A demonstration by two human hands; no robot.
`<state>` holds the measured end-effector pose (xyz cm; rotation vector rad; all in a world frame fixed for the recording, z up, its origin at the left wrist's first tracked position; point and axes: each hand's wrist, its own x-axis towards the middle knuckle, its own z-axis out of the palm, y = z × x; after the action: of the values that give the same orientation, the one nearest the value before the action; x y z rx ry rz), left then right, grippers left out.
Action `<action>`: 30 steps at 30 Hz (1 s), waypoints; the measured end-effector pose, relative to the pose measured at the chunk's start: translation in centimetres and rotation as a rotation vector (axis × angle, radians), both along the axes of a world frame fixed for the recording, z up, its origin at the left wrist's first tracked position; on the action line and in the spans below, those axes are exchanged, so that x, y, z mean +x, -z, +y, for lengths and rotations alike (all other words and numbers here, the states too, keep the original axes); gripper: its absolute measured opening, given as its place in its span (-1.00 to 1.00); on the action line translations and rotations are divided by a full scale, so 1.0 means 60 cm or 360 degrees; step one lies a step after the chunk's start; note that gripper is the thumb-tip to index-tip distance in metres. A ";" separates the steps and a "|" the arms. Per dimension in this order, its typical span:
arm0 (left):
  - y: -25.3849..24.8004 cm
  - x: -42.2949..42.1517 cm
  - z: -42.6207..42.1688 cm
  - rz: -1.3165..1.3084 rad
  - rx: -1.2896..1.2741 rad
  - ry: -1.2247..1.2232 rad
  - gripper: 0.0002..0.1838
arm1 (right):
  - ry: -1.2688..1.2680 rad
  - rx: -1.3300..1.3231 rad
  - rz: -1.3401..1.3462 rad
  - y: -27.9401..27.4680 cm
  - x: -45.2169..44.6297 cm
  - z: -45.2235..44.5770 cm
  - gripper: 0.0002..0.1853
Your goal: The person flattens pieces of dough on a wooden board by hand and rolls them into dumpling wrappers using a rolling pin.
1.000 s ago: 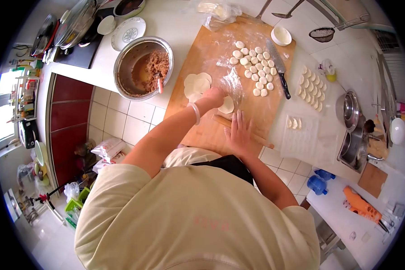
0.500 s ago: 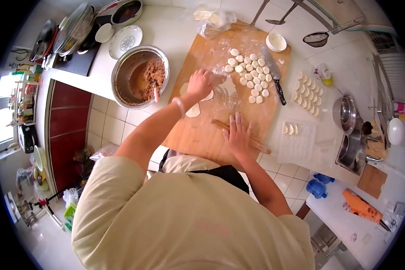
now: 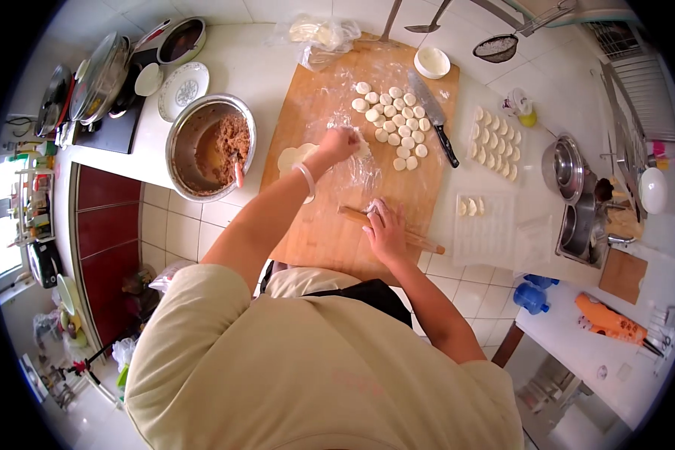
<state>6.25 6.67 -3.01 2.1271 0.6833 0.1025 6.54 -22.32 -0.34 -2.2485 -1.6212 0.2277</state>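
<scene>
My left hand [image 3: 340,143], with a bracelet at the wrist, is closed over the floured middle of the wooden board [image 3: 330,232]. Its fingers point down, and whatever they hold is hidden. Rolled dough wrappers [image 3: 288,160] lie left of that wrist, partly under the forearm. Nearer to my body, my right hand [image 3: 386,231] has its fingers curled over a wooden rolling pin [image 3: 425,243], which lies slanted on the board. Several small round dough pieces [image 3: 405,131] sit beyond both hands on the right, beside a black-handled knife [image 3: 446,145].
Left of the board stands a steel bowl [image 3: 174,156] of brown filling with a utensil in it. A white bowl [image 3: 432,62] sits at the board's far edge. Right of the board are a tray of dumplings [image 3: 495,144] and a clear tray [image 3: 484,232] with a few dumplings.
My left hand has moved from the wrappers to the floured patch, and its fingers have closed. My right hand's spread fingers have curled over the rolling pin. The camera view has shifted slightly.
</scene>
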 end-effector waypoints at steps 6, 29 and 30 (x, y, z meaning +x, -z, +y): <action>0.012 -0.032 -0.125 0.0403 0.0499 0.0438 -0.79 | 0.0204 -0.0140 -0.0088 -0.015 -0.008 -0.005 -0.50; -0.078 -0.034 -0.151 0.0845 0.0507 0.0832 -0.76 | 0.0352 -0.0248 -0.0417 0.003 0.040 0.069 -0.38; -0.080 -0.034 -0.144 0.0879 0.0523 0.0832 -0.75 | 0.0338 -0.0318 -0.0390 0.003 0.036 0.063 -0.42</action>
<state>4.21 -2.00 1.81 2.6090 0.4053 -0.7234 8.72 -18.52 -0.53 -2.6701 -1.5144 0.0617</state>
